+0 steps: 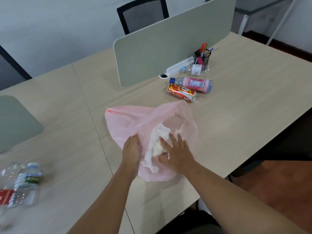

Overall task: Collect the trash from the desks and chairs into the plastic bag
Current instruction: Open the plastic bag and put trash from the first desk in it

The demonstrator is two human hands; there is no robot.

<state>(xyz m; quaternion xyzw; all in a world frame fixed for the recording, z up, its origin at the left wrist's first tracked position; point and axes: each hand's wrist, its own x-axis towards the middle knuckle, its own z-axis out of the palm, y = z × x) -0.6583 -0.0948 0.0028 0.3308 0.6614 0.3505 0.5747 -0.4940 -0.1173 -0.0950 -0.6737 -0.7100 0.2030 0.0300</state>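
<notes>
Bag (135, 122) on desk (236, 119), tissue (158, 137) inside; can (182, 92) behind it, two bottles (192, 83) beyond, pen holder (202, 56) by divider (160, 48).

I'm at a pale wood desk (244, 115) made of joined tops, seams running across it. A grey-green divider (168, 48) stands ahead of me, another (16, 122) at my left. Behind the divider a black mesh chair (143, 14) faces a plain white wall (59, 22) (a second chair (10, 68) shows at far left). Reddish-brown floor (278, 191) lies at right, under soft even light
</notes>
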